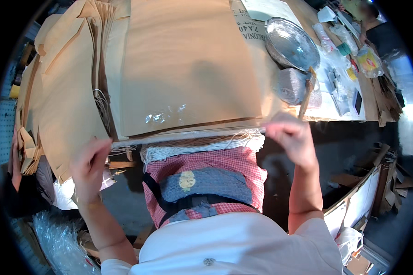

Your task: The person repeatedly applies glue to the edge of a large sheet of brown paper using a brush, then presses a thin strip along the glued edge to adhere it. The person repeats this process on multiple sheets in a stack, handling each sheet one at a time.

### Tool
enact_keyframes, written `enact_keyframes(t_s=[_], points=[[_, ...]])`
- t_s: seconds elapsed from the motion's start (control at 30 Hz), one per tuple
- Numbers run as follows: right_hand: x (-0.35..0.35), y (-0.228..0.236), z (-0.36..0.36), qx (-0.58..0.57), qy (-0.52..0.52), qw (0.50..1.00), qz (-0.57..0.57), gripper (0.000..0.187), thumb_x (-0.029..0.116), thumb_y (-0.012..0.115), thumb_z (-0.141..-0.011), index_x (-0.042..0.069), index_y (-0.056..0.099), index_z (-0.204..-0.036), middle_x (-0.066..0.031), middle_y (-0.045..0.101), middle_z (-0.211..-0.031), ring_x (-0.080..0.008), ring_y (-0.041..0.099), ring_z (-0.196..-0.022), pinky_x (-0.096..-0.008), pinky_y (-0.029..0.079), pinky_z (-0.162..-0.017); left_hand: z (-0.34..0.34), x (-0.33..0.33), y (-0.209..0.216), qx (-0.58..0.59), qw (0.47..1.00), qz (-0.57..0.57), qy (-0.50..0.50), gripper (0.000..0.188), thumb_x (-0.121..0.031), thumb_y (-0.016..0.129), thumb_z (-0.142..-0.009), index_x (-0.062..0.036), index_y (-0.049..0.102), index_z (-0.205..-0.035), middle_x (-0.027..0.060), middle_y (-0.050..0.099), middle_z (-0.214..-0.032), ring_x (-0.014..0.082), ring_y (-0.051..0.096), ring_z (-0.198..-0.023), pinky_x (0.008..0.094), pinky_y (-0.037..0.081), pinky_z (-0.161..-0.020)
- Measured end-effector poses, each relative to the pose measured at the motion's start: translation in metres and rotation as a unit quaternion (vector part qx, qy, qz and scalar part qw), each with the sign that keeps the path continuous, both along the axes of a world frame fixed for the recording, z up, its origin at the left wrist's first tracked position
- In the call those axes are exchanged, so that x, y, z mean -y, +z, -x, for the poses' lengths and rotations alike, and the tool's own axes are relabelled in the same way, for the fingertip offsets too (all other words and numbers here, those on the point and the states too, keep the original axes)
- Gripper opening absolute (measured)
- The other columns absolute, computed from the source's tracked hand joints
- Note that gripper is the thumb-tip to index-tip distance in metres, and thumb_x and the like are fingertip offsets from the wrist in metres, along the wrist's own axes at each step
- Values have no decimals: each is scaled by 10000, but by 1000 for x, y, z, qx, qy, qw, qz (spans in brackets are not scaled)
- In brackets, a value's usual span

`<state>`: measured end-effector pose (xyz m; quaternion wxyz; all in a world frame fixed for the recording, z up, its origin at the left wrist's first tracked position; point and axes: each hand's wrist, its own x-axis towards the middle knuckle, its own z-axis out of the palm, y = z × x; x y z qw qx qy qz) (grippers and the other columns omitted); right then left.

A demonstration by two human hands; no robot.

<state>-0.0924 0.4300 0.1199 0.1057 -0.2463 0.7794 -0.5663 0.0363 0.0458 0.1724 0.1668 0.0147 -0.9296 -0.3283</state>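
A flat stack of brown kraft paper sheets (188,68) lies before me, its near edge along the table's front. My left hand (89,167) is raised by the stack's near left corner, fingers curled in and slightly blurred. At the near right corner, my right hand (291,137) is closed, fingertips close to the paper's edge. Whether either hand pinches something thin cannot be made out. Many white strings (202,145) hang in a bundle along the table's front edge, between the hands and against my pink checked apron (257,176).
Folded brown paper (64,87) is piled at left. A round metal basin (293,43) stands at right, near a wooden-handled tool (307,94) and a plastic-wrapped bundle (291,85). Plastic bags (344,39) and a phone (357,101) lie farther right. Another person (385,36) is at far right.
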Motion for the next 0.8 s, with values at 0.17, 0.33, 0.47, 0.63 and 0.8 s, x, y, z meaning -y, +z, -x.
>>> enact_keyframes(t_s=[0.17,0.33,0.47,0.63,0.8], points=[[4,-47,58,90,-102,981,-138,65,38,676,-773,-5,671,-822,-36,618,-722,-98,565,-682,-234,446,-632,53,23,-105,71,995,-68,-4,78,7,674,-759,13,664,-836,86,601,-703,165,594,-648,259,463,-606],[9,-93,62,-2,-110,982,-153,131,49,702,-729,27,641,-843,-22,537,-652,-116,549,-607,-252,466,-592,53,15,-123,108,991,-61,55,68,-34,704,-719,6,665,-759,96,597,-737,214,601,-732,298,474,-669],[2,-84,67,202,-85,975,-24,172,37,708,-723,38,572,-829,-9,458,-636,-105,506,-565,-253,446,-533,53,11,-124,45,992,99,71,87,-53,709,-687,-20,659,-750,83,579,-788,261,566,-815,361,457,-726],[-1,-88,62,273,-87,958,-13,252,11,725,-733,72,491,-805,19,459,-640,-75,482,-534,-203,379,-463,56,-10,-113,-82,949,297,69,173,-11,636,-712,-38,629,-882,99,568,-903,290,554,-839,387,449,-766],[32,-78,46,-257,-180,936,-161,236,52,741,-704,20,603,-892,-40,574,-723,-221,596,-701,-304,507,-649,38,-8,-132,-2,991,117,-63,310,39,566,-719,-28,624,-1016,138,553,-1063,318,531,-974,402,439,-855]])
